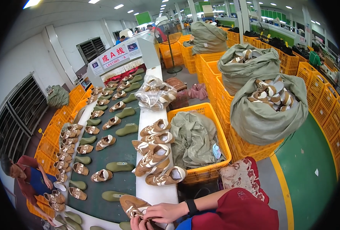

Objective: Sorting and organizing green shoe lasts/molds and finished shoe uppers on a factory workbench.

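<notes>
While the right hand lies curled over a brown-and-white shoe upper at the near end of the white ledge, its fingers press together on the material. Only the left hand's fingertips show, pinching the same upper from below. Beside it runs the green conveyor belt.

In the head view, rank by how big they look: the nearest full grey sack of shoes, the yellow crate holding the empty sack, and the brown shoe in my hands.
1. Grey sack of shoes.
2. Yellow crate, close to the sack in apparent size, so the top two are unsure.
3. Brown shoe, smallest though nearest the camera, held by the right hand and left hand.
</notes>
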### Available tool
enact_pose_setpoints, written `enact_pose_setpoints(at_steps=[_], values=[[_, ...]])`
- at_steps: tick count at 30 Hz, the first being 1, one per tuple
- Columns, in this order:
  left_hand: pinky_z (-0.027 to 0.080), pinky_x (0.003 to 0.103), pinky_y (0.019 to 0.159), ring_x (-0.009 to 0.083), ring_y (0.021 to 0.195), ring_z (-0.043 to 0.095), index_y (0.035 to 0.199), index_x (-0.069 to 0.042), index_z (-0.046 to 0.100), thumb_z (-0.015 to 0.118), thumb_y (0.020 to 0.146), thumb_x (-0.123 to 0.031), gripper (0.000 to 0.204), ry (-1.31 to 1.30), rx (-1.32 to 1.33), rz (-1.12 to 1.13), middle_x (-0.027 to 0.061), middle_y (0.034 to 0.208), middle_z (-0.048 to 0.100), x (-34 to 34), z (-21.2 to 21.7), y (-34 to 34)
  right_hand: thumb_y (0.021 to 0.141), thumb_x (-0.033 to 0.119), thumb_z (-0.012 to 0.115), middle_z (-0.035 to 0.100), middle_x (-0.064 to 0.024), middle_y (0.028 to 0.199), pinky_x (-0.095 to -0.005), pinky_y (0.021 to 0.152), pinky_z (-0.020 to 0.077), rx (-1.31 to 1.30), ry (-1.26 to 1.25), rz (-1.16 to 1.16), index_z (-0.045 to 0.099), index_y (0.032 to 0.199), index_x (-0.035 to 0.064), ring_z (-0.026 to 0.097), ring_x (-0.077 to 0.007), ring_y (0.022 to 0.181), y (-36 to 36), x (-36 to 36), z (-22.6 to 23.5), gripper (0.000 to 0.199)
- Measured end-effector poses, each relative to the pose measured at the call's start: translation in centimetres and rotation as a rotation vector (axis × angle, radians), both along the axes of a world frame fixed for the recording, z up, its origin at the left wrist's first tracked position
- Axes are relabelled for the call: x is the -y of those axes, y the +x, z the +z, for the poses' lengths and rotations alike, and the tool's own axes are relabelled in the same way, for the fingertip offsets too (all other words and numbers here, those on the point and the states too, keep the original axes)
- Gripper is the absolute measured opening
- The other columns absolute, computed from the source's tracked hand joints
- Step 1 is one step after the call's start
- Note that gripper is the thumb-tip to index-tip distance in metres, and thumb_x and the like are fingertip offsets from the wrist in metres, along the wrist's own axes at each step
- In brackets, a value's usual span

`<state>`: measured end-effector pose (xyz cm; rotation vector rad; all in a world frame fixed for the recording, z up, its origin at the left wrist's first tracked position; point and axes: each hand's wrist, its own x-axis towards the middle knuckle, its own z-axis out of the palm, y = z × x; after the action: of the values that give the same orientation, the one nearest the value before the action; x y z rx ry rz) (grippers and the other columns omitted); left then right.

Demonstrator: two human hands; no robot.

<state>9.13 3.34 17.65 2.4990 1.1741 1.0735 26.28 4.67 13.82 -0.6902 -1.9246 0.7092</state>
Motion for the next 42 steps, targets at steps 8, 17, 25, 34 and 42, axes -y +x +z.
enact_pose_setpoints(at_steps=[8,17,25,34,42], values=[[0.041,0.038,0.09,0.0344,0.103,0.052,0.106,0.002,0.052,0.06,0.072,-0.002,0.035,0.076,-0.081,0.012,0.0205,0.111,0.053,-1.3,-2.6,-0.9,0.079,0.012,0.058,0.058,-0.0124,0.086,-0.0373,0.069,0.0489,-0.013,0.056,-0.166,0.058,0.099,0.0063,0.058,-0.0319,0.078,-0.8,-0.7,-0.2,0.021],[0.037,0.042,0.093,0.037,0.109,0.046,0.097,0.001,0.053,0.061,0.069,0.002,0.029,-0.11,0.089,0.047,0.0185,0.116,0.048,-0.9,-1.9,-0.8,0.074,-0.003,0.063,0.06,-0.0101,0.084,-0.0283,0.065,0.0487,-0.085,-0.118,-0.225,0.052,0.104,0.0016,0.059,-0.0188,0.07,-0.8,-1.4,-1.0,0.032],[0.043,0.039,0.089,0.0377,0.108,0.048,0.116,-0.003,0.047,0.068,0.066,-0.001,0.054,-0.174,-0.004,0.192,0.0216,0.123,0.043,-0.3,-4.0,-2.5,0.074,-0.004,0.063,0.057,-0.0083,0.079,-0.0272,0.061,0.0462,-0.048,-0.124,-0.177,0.052,0.103,0.0014,0.055,-0.0167,0.066,-1.3,-1.4,-1.4,0.032],[0.048,0.037,0.082,0.0314,0.099,0.055,0.11,-0.002,0.052,0.064,0.064,-0.004,0.048,-0.047,-0.114,0.242,0.0172,0.111,0.053,-1.6,-4.2,-2.0,0.075,0.0,0.062,0.059,-0.0117,0.083,-0.0315,0.064,0.049,0.028,-0.255,-0.093,0.054,0.103,0.0038,0.059,-0.0244,0.07,-1.7,-2.4,-1.5,0.03],[0.05,0.034,0.075,0.0281,0.088,0.06,0.105,0.0,0.055,0.057,0.073,-0.005,0.032,-0.058,-0.225,0.484,0.0149,0.1,0.06,-2.2,-4.6,-5.1,0.073,0.02,0.069,0.056,-0.0074,0.09,-0.0289,0.06,0.0492,0.325,0.115,0.109,0.062,0.096,0.0095,0.059,-0.0213,0.073,-3.2,-2.3,1.6,0.026]])
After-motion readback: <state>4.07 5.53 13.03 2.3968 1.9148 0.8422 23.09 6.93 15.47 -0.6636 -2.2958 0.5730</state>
